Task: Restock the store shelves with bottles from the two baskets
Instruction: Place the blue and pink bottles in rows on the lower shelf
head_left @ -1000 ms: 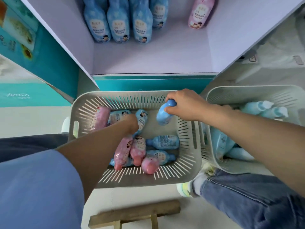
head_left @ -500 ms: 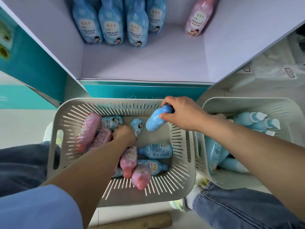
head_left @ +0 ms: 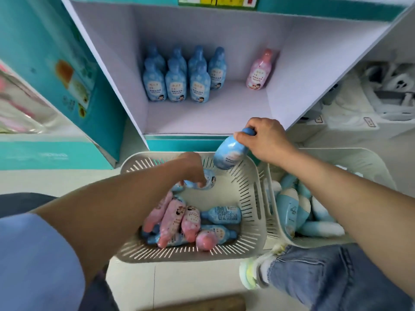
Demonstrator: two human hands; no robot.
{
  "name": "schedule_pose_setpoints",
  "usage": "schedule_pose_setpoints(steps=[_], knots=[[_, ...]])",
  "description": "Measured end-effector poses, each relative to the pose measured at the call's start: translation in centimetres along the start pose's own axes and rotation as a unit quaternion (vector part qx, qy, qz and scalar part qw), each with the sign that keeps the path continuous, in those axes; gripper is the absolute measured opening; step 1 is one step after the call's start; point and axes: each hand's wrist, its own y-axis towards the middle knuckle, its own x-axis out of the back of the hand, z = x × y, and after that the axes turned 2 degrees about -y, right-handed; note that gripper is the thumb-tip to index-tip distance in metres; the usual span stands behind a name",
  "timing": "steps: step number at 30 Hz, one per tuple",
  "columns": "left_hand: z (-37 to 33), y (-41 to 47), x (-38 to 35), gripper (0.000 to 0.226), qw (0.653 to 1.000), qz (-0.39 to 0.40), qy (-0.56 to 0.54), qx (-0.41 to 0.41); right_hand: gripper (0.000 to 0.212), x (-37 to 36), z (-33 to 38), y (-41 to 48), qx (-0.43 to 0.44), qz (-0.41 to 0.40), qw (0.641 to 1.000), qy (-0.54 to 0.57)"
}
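Observation:
My right hand grips a blue bottle by its cap, lifted above the far rim of the left basket. My left hand reaches into that basket and curls round another blue bottle lying there. Several pink and blue bottles lie in the basket's near half. The right basket holds several pale blue bottles. On the low shelf stand several blue bottles at the back left and one pink bottle at the back right.
The shelf has white side walls and a teal front lip. A teal display panel stands to the left. White boxes and clutter lie to the right. My knee in jeans and a shoe sit beside the baskets. A wooden piece lies near.
My right hand has raised the blue bottle out of the left basket toward the shelf edge. My left hand has closed on a blue bottle in the basket. The view has tilted upward.

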Motion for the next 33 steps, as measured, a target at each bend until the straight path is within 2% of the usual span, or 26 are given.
schedule_pose_setpoints(steps=[4, 8, 11, 15, 19, 25, 28, 33], knots=[[0.4, -4.6, 2.3, 0.028, 0.999, -0.024, 0.013, -0.021, 0.033, 2.9, 1.8, -1.0, -0.028, -0.051, 0.998, 0.014], [1.1, -7.6, 4.3, 0.033, 0.999, -0.020, -0.041, -0.026, 0.030, 4.9, 3.6, -1.5, -0.033, -0.069, 0.997, 0.013], [1.6, -8.2, 5.4, 0.048, 0.994, -0.036, -0.090, -0.048, 0.030, 5.6, 4.2, -1.1, -0.041, -0.084, 0.995, 0.018], [1.6, -8.6, 6.8, 0.044, 0.987, -0.072, -0.115, -0.090, 0.029, 6.1, 5.1, -0.4, -0.072, -0.100, 0.992, 0.029], [1.9, -8.8, 8.1, 0.045, 0.985, -0.074, -0.103, -0.114, 0.038, 6.3, 5.9, 1.0, -0.100, -0.116, 0.987, 0.042], [1.9, -8.6, 9.7, 0.047, 0.986, -0.061, -0.107, -0.110, 0.030, 5.6, 6.0, 3.6, -0.130, -0.131, 0.982, 0.049], [1.5, -8.5, 10.0, 0.045, 0.986, -0.066, -0.109, -0.110, 0.042, 4.9, 5.7, 5.0, -0.142, -0.139, 0.979, 0.043], [0.7, -7.9, 10.0, 0.046, 0.982, -0.074, -0.123, -0.121, 0.043, 3.9, 5.8, 8.3, -0.151, -0.130, 0.980, 0.019]])
